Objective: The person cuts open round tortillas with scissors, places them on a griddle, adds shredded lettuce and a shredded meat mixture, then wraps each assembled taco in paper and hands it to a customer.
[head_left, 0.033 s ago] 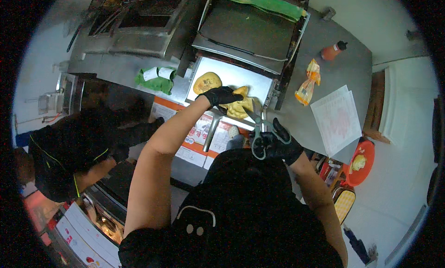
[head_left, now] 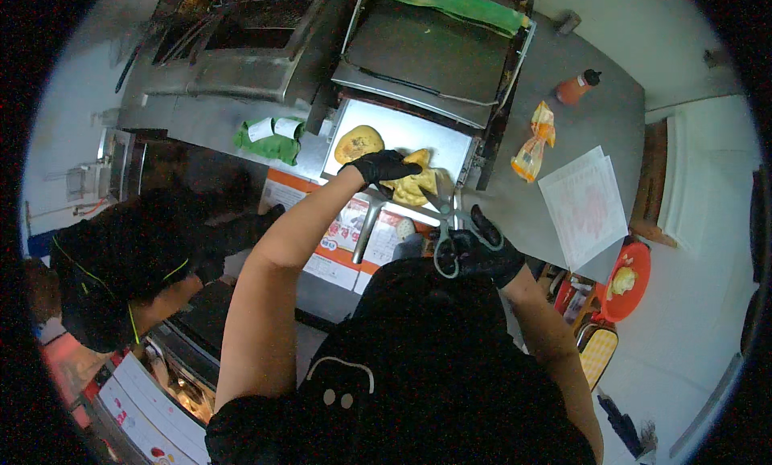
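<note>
My left hand (head_left: 384,166), in a black glove, presses down on a yellow piece of flat fried food (head_left: 416,188) lying on a steel tray (head_left: 406,129). My right hand (head_left: 481,256), also gloved in black, is closed through the grey-green handles of a pair of scissors (head_left: 447,224). The scissor blades point up and left and reach the yellow piece's edge. A round golden patty (head_left: 359,143) lies on the same tray, just left of my left hand.
Behind the tray stands a flat press grill (head_left: 430,59) with a green strip on top. On the steel counter to the right are an orange sauce bottle (head_left: 576,87), a yellow bag (head_left: 535,147), paper sheets (head_left: 583,203) and a red plate (head_left: 624,281). A person in black (head_left: 121,264) bends at left near a green cloth (head_left: 269,146).
</note>
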A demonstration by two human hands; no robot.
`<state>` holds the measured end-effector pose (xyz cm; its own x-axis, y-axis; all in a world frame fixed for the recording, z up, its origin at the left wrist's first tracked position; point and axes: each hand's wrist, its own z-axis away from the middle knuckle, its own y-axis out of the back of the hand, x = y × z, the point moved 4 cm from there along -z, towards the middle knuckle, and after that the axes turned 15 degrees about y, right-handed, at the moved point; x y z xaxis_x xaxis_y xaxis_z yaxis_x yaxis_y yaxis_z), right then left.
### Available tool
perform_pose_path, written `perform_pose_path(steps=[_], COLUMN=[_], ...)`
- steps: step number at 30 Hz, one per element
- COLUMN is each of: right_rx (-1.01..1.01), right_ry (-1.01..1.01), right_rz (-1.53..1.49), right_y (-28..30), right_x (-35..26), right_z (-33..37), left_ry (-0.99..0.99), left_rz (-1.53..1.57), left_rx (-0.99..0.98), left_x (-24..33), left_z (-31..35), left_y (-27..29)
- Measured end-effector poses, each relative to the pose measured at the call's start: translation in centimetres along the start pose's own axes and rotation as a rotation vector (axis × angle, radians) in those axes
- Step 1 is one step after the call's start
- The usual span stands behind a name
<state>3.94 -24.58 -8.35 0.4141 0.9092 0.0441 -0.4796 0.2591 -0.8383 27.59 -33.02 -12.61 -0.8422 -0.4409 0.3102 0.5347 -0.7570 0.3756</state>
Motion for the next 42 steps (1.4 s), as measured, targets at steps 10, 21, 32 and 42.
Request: perform_pose_path(steps=[10,21,32,42], right_rx=[0.057,-0.002,-0.213,0.153], right_ry=[-0.105,-0.089,0.017,0.158], right_rz=[-0.049,0.007,-0.245,-0.007], right_y=[-2.9,-2.0,-0.3,-0.4], right_x=[2.6,2.0,1.7,1.3], right_z=[-1.2,-3.6,-5.5,-1.3], left_ry=[-0.183,-0.149,-0.710,-0.074], left_rz=[0.035,-0.001,-0.042,-0.088], left_rx=[-0.037,-0.053,0.049,0.104], left_x=[-1.4,0.8,-2.6,1.8], left_z=[-3.3,-2.2,-5.6,-1.2], left_y=[-1.0,-0.2,-0.8,2.2])
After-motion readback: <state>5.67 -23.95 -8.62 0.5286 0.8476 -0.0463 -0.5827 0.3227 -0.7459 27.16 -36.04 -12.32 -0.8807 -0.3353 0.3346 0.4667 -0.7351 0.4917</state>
